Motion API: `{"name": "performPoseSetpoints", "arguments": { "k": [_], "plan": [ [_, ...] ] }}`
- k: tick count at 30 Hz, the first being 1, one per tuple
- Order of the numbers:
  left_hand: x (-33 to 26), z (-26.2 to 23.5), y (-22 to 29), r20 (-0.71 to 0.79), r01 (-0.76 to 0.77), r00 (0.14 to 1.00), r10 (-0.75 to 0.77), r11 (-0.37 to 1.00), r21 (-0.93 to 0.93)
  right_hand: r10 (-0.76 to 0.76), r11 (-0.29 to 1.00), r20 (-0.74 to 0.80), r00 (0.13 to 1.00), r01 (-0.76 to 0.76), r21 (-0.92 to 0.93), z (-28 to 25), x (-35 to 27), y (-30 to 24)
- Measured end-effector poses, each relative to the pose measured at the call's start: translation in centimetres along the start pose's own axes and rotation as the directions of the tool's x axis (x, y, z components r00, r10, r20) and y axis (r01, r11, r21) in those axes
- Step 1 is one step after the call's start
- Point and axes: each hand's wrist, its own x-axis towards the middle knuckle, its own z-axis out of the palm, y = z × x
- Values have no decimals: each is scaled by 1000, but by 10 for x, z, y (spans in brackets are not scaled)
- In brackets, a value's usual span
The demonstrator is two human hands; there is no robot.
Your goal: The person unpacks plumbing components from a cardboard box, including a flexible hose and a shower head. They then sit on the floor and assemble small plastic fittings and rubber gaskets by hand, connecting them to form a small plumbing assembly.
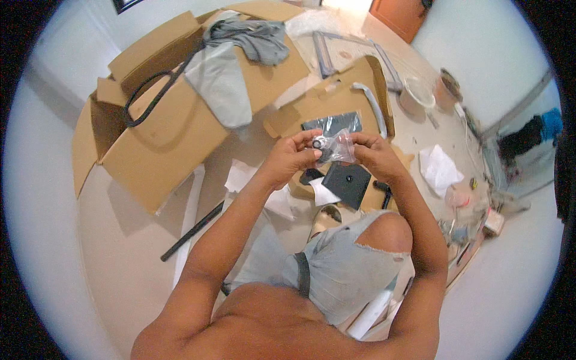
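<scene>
Between my two hands is a small clear plastic bag (pixel 342 147) with dark round parts inside. My left hand (pixel 292 157) pinches its left side, next to a black ring-like piece. The fingers of my right hand (pixel 376 155) are closed on the bag's right side. Just beyond the bag lies a dark flat piece in clear wrapping (pixel 333 123). Below my hands is a black plate (pixel 348 183) with a round hole or knob near its middle. A black T-shaped part (pixel 382 193) lies right of the plate, partly behind my right forearm.
A big open cardboard box (pixel 174 144) fills the left, with grey cloth (pixel 252 39) and a black looped tube (pixel 144 108) on it. A flatter opened carton (pixel 300 114) lies ahead. A black bar (pixel 192 231) rests at left. Buckets (pixel 417 96) and clutter stand along the right.
</scene>
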Motion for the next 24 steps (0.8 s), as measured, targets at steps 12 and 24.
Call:
{"name": "performPoseSetpoints", "arguments": {
  "k": [12,24],
  "plan": [
    [28,29,-57,-73,123,992,-107,610,783,-41,431,-230,972,225,874,11,-10,182],
    [55,30,-117,-71,174,981,-181,657,733,71,4,-369,927,370,929,11,0,250]
  ]
}}
